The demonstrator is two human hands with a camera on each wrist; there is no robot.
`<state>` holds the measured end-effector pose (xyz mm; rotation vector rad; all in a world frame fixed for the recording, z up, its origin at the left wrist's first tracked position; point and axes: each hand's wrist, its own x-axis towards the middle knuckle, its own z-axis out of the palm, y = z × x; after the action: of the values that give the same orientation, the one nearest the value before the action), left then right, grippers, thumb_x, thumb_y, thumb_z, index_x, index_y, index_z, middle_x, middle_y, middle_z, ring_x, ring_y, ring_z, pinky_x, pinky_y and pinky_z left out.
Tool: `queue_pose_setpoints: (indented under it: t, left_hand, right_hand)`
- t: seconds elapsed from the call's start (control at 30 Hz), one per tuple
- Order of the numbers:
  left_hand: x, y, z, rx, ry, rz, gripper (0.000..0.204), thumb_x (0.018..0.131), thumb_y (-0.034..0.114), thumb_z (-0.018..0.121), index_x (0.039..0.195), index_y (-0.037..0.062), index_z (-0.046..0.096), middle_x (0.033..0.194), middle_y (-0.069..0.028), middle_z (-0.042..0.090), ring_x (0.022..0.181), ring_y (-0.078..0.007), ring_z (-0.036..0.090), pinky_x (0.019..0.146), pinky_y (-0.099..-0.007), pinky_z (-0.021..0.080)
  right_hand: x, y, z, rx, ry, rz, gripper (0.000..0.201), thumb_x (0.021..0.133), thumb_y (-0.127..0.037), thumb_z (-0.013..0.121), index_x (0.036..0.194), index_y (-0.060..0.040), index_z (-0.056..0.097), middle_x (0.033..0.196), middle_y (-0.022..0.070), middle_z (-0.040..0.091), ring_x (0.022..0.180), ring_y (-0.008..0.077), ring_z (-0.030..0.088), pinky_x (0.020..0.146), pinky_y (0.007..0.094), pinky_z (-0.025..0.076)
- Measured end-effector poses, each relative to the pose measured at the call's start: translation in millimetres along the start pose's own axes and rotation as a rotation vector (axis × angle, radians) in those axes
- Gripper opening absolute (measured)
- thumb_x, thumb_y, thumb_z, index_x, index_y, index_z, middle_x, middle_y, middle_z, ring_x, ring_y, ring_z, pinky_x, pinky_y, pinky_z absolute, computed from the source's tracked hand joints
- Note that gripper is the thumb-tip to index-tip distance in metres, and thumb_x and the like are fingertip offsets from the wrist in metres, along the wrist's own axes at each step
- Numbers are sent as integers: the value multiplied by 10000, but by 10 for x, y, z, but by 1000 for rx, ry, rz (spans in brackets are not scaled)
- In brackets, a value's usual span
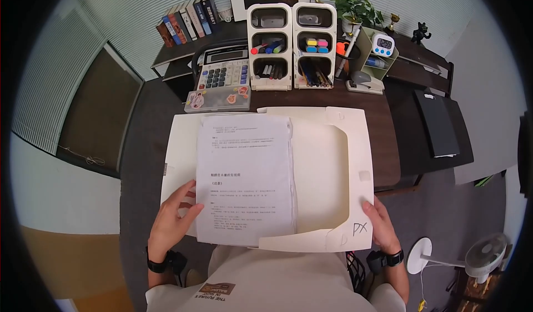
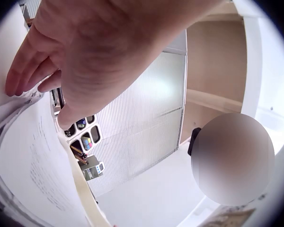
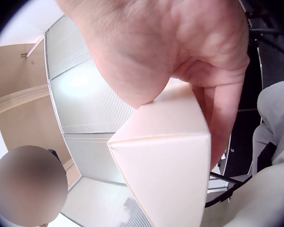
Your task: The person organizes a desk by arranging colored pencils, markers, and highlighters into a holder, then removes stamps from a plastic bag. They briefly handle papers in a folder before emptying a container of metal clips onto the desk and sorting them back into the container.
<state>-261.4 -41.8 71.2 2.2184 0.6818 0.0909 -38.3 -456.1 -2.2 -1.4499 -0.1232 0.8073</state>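
Note:
A cream cardboard file box point(image 1: 358, 145) with a cut-out side and "PX" written on it lies flat in front of the torso. A stack of printed papers point(image 1: 244, 162) lies at its left part, with the right edge at the box's opening. My left hand point(image 1: 175, 217) touches the left edge of the stack, fingers fairly straight and thumb apart; the left wrist view shows the fingertips point(image 2: 19, 87) against the sheet edges. My right hand point(image 1: 383, 226) grips the right end of the box, thumb on top. In the right wrist view the fingers go behind the box corner point(image 3: 165, 142).
Behind the box, the dark desk point(image 1: 383, 140) holds a calculator point(image 1: 222, 70), a clear pencil case point(image 1: 216, 99), pen organizers point(image 1: 270, 48) and a stapler point(image 1: 365, 82). Books point(image 1: 186, 20) stand at back left. A black folder point(image 1: 436, 123) lies right; a fan point(image 1: 483, 256) stands lower right.

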Motion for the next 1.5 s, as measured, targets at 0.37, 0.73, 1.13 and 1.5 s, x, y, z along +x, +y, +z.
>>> queue_pose_setpoints:
  t: [0.37,0.73,1.13,1.5]
  left_hand:
    - [11,-338,-12,-323,-64,18,591,1030,141,682,1549,-35,463,1463,-199,611,1306,-239,606,1000,-349,564]
    - [4,-373,-33,-578,-167,-34,582,1067,156,630,1570,-52,424,1514,-170,565,1384,-234,537,1036,-381,537]
    - [-65,-403,-4,-941,-114,-33,663,1089,255,576,1631,-17,309,1674,-176,353,1518,-289,391,1099,-476,513]
    - [-9,-425,-53,-951,-160,-85,642,1093,282,565,1604,-46,357,1608,-190,469,1466,-285,462,1109,-454,477]
  right_hand:
    - [10,30,-23,57,-31,-3,544,1104,-239,568,1575,-6,428,1398,85,634,1211,131,615,1027,292,505]
    - [7,12,19,33,4,-29,573,1087,-313,585,1530,27,459,1329,102,674,1127,131,681,931,274,561]
    - [14,48,-5,49,9,-19,564,1091,-310,584,1532,20,461,1331,102,676,1129,138,687,933,275,566]
    - [7,44,-13,39,-7,-21,561,1092,-309,582,1531,20,463,1353,103,666,1160,149,676,971,289,551]
